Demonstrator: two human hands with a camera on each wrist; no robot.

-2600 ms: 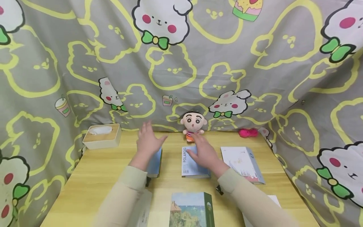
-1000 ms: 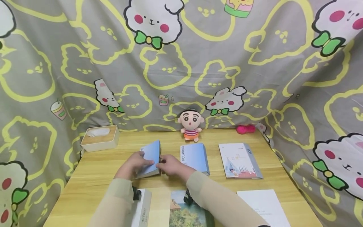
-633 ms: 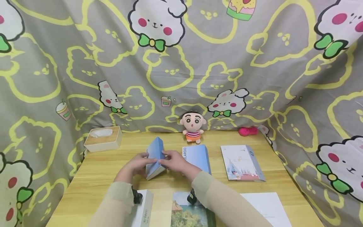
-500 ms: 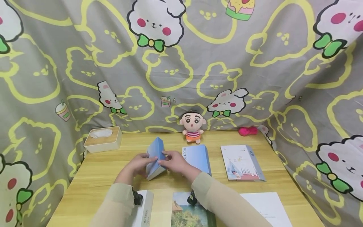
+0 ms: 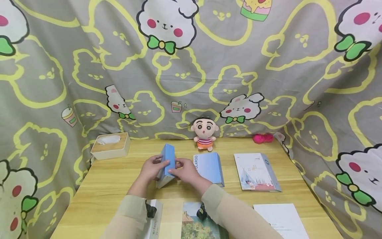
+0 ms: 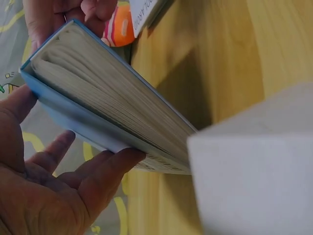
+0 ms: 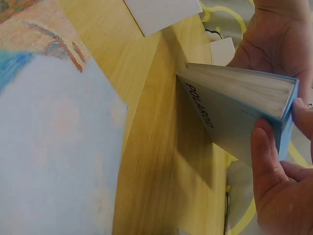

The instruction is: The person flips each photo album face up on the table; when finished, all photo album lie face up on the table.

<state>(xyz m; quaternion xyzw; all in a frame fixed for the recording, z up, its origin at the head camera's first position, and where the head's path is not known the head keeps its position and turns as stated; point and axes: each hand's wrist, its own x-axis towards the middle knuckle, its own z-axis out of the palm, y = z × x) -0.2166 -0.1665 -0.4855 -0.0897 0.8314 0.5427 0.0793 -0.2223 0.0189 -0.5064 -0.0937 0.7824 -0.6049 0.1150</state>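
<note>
Left hand point(image 5: 150, 168), right hand point(image 5: 187, 170) both grip tilted blue album point(image 5: 170, 154), left of doll point(image 5: 204, 134); I'd match their pressure.

Right wrist view, toward 3 o'clock from centre: "POLAROID" in dark capitals on the cover of the held blue book point(image 7: 225, 125). Head view, between 5 and 6 o'clock: the same brand on the flat blue book point(image 5: 209, 171), first letter unclear. Print on the white book point(image 5: 156, 217), between 6 and 7, and the flat white item point(image 5: 279, 217), between 4 and 5, is illegible.
</note>
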